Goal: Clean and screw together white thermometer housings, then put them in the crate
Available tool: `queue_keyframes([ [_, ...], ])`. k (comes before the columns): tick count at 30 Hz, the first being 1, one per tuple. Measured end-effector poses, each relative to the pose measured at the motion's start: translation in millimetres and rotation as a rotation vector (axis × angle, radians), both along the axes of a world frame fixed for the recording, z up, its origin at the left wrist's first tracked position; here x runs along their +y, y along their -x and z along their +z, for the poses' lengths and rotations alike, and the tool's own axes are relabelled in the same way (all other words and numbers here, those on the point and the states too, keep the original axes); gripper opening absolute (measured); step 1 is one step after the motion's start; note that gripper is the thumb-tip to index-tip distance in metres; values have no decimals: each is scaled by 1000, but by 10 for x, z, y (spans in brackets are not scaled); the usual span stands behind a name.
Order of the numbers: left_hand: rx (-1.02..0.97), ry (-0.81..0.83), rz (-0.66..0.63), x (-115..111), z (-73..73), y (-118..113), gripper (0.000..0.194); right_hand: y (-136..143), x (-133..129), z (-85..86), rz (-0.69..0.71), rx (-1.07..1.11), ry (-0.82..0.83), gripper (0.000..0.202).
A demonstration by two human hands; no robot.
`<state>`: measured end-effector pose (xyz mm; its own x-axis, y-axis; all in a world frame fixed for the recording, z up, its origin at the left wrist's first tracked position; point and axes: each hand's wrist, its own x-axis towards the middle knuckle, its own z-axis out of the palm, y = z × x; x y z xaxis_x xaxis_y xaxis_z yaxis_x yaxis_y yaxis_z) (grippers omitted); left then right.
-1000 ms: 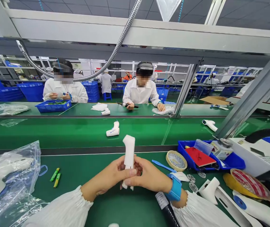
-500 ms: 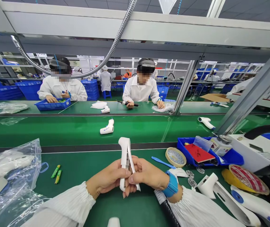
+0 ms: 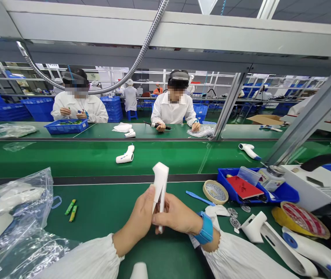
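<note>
A white plastic device housing (image 3: pixel 161 178) stands upright between my hands above the green bench. Its two shell halves touch near the top, and a narrow gap runs between them lower down. My left hand (image 3: pixel 142 213) grips the left shell, thumb up along its side. Closed on the right shell is my right hand (image 3: pixel 177 215), with the thumb across the lower part and a blue wristband (image 3: pixel 206 228) at the wrist. The inside of the housing is mostly hidden. Below, at the bottom edge of the view, lies another white part (image 3: pixel 139 270).
Left are a clear plastic bag (image 3: pixel 23 209) with white housings and green batteries (image 3: pixel 72 211). Right are a blue tray (image 3: pixel 226 182), a tape roll (image 3: pixel 215 192), a blue stick (image 3: pixel 198 197) and loose white shells (image 3: pixel 287 248). Beyond, a green conveyor (image 3: pixel 66 155) carries white devices; two co-workers sit opposite.
The housing has turned and its halves have come closer together, hiding the inside. My left hand has rotated, thumb now upward. Devices on the conveyor have shifted left.
</note>
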<state>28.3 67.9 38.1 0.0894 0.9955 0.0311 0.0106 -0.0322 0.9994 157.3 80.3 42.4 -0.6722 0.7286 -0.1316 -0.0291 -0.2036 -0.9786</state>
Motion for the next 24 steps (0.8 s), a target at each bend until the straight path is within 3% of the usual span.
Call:
queue_keyframes([
  [2,51,-167,133,14,16,102,37,-41,-15,37,-46,-73,-2,24],
  [4,82,-183,147,29,29,195,30,-75,-21,64,-81,-123,-2,28],
  [6,76,-67,14,29,41,239,26,-92,-18,78,-65,-133,-15,31],
  [9,-9,87,-156,14,64,227,30,-106,-1,77,9,-173,-69,21],
  [13,-392,228,-197,40,96,243,29,-156,47,60,57,-290,-145,28],
  [16,-614,311,-279,72,91,290,31,-237,40,103,5,-416,-238,29],
  [20,-718,411,-294,77,34,281,35,-504,-152,286,-186,-645,-466,36],
  [24,-759,487,-276,67,-44,230,32,-982,-479,369,-154,-884,-724,29],
])
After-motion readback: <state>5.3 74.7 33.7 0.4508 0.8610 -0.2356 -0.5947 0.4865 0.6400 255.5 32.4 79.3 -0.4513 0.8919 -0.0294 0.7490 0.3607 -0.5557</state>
